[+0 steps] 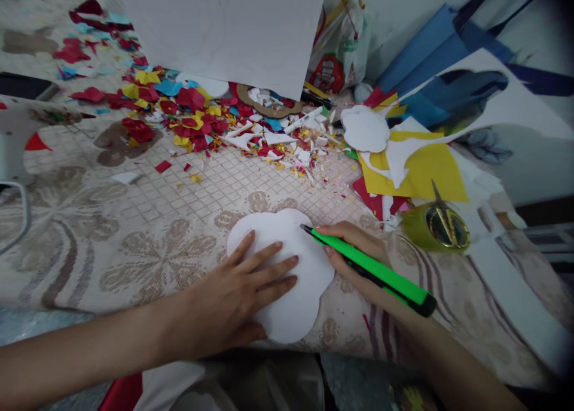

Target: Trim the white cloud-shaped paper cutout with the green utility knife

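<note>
A white scalloped paper cutout lies flat near the table's front edge. My left hand rests on it with the fingers spread, covering its left part. In my right hand is a green and black utility knife, held like a pen. Its tip is at the upper right part of the cutout; whether it touches the paper I cannot tell. The handle slants down to the right, over my wrist.
Red, yellow, blue and white paper scraps lie heaped behind the cutout. At right are yellow paper, a smaller white cutout, and scissors on a tape roll. A large white sheet stands at the back.
</note>
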A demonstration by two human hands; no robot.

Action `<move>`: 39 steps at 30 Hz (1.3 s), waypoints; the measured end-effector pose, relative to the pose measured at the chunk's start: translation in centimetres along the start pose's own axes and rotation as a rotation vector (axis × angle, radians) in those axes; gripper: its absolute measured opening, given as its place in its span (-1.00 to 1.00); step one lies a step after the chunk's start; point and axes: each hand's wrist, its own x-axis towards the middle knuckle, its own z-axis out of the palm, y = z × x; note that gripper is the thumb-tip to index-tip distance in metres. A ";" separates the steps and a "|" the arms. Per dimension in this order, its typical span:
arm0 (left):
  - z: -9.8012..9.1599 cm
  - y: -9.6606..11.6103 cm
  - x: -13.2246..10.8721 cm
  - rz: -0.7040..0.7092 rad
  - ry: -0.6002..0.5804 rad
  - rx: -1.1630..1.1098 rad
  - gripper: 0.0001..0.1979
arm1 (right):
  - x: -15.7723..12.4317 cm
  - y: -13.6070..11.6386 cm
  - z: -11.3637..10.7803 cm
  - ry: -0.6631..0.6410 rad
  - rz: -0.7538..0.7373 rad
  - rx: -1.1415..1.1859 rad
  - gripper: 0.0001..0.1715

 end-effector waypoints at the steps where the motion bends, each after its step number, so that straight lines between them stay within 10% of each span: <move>1: 0.1 0.0 0.0 0.001 0.009 -0.001 -0.16 | -0.1 0.0 0.1 0.007 -0.010 0.002 -0.61; 39: 1.7 1.3 0.0 -0.061 0.136 0.045 -0.29 | -2.4 -3.1 2.7 0.252 0.201 -0.161 -0.72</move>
